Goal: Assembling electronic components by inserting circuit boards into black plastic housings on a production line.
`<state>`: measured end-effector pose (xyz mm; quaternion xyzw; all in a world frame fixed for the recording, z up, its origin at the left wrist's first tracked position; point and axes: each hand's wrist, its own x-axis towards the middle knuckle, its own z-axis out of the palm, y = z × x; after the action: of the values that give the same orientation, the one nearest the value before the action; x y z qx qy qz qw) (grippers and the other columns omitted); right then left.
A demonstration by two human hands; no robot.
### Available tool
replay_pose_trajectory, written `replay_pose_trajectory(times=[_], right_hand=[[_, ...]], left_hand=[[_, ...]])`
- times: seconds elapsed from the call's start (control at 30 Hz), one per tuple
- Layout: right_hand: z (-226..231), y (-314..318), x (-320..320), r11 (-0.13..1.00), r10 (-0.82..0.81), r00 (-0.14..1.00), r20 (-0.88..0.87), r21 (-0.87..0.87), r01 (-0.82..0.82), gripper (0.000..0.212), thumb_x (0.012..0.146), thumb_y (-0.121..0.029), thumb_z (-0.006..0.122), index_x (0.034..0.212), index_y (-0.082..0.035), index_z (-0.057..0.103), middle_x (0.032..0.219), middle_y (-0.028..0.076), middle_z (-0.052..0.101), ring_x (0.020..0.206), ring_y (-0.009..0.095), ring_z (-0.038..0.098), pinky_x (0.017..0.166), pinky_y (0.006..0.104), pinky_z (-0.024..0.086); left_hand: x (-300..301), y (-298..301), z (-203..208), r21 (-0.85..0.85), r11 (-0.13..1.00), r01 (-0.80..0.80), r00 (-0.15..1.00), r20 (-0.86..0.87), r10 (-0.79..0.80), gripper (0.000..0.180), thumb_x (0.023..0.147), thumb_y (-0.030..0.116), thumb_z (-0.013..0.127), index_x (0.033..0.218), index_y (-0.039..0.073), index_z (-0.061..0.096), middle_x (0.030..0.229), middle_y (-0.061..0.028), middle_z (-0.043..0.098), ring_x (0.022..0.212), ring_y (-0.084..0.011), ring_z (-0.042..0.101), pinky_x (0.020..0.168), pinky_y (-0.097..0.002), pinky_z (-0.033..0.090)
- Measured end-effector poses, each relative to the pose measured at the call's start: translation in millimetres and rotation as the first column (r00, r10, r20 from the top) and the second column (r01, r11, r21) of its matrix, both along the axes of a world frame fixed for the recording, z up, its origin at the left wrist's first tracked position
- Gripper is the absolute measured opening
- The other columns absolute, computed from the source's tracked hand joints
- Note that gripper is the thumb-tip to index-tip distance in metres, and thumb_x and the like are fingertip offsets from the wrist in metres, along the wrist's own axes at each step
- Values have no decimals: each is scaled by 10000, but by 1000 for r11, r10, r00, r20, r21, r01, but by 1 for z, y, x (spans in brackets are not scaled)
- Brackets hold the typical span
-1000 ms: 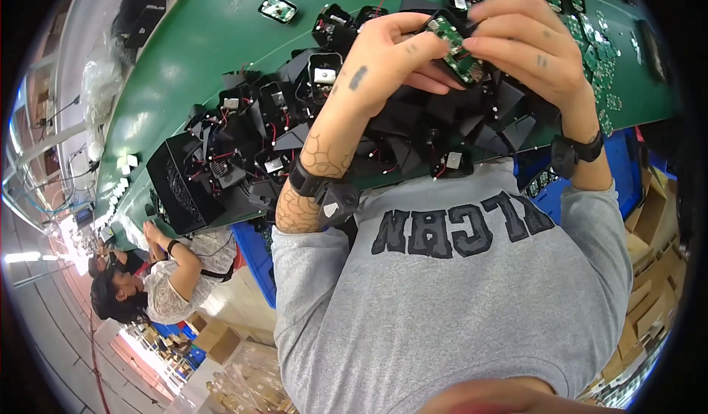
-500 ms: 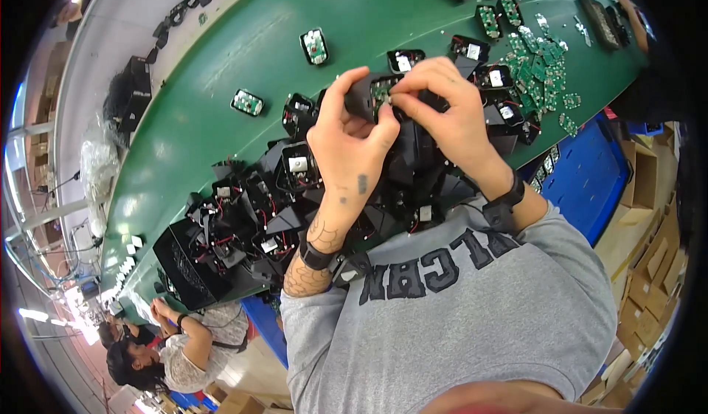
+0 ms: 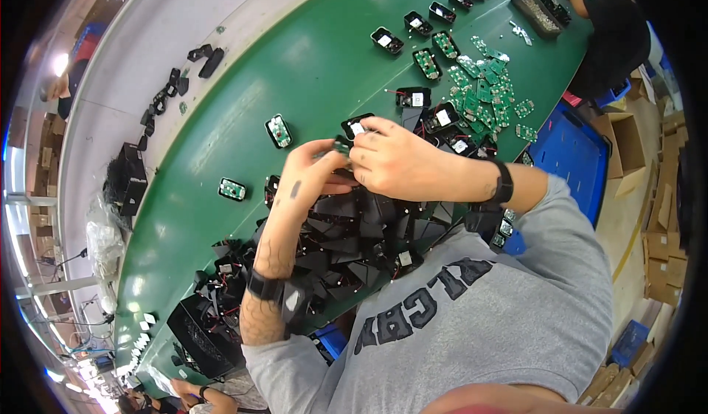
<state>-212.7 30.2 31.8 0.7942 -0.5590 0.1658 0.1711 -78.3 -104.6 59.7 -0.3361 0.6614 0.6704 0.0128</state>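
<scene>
My left hand (image 3: 304,178) and my right hand (image 3: 389,157) meet over the pile, fingers closed around a small green circuit board (image 3: 341,147). Most of it is hidden by my fingers, and whether it sits in a black housing cannot be made out. Just beyond my right hand lies an open black housing (image 3: 355,125) with a white part inside. Below my hands spreads a heap of black plastic housings (image 3: 343,237) with red wires. Two housings fitted with green boards, one upper (image 3: 279,131) and one lower (image 3: 231,189), lie apart to the left.
Loose green circuit boards (image 3: 483,93) are piled at right on the green table (image 3: 221,104). Several black housings (image 3: 417,23) line the far side. A black box (image 3: 199,336) stands at lower left, a blue tray (image 3: 564,163) at right. Other people work at both ends.
My head view has shifted, so the table appears lower and turned. My right hand has rolled over, its back now covering more of the board. Both hands stay together.
</scene>
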Motion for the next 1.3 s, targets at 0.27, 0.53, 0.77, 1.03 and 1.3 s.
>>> replay_pose_trajectory(times=[0.27,0.53,0.77,1.03,1.3], right_hand=[[11,-21,-75,993,-83,796,600,113,19,183,789,-143,607,895,-62,731,883,90,618,960,274,537,857,376,452],[-36,-28,-45,995,-77,-59,995,81,65,236,893,-125,582,1073,-23,696,1049,72,643,1032,206,581,910,317,447],[-22,-13,-75,894,-362,-570,738,100,-438,400,945,-184,535,1313,-28,529,1076,85,653,1035,185,617,928,341,475],[-34,91,-139,851,-361,130,924,269,452,278,894,-137,598,1125,6,654,951,64,686,876,134,631,804,271,489],[-92,112,-226,540,-717,310,624,216,814,360,766,-313,706,1008,-47,707,1007,140,671,978,305,608,855,384,483]], left_hand=[[-53,-27,-23,149,986,-76,934,-335,123,356,898,112,533,1194,-78,475,1020,-178,648,854,-282,692,763,-339,591],[-76,8,-48,-197,860,-471,649,-737,187,421,856,-9,622,1209,9,393,1142,-153,613,932,-173,652,772,-269,554],[-74,-60,-52,-509,852,-124,901,-417,-118,362,806,-48,582,1161,0,532,1218,-144,548,1073,-235,605,841,-353,552],[-92,-165,-99,-798,17,603,793,602,94,353,799,317,667,927,-12,674,931,-274,649,879,-383,656,776,-455,520],[-245,-108,-132,-731,682,29,998,60,22,545,847,492,600,892,-48,654,868,-236,680,894,-376,663,789,-472,515]])
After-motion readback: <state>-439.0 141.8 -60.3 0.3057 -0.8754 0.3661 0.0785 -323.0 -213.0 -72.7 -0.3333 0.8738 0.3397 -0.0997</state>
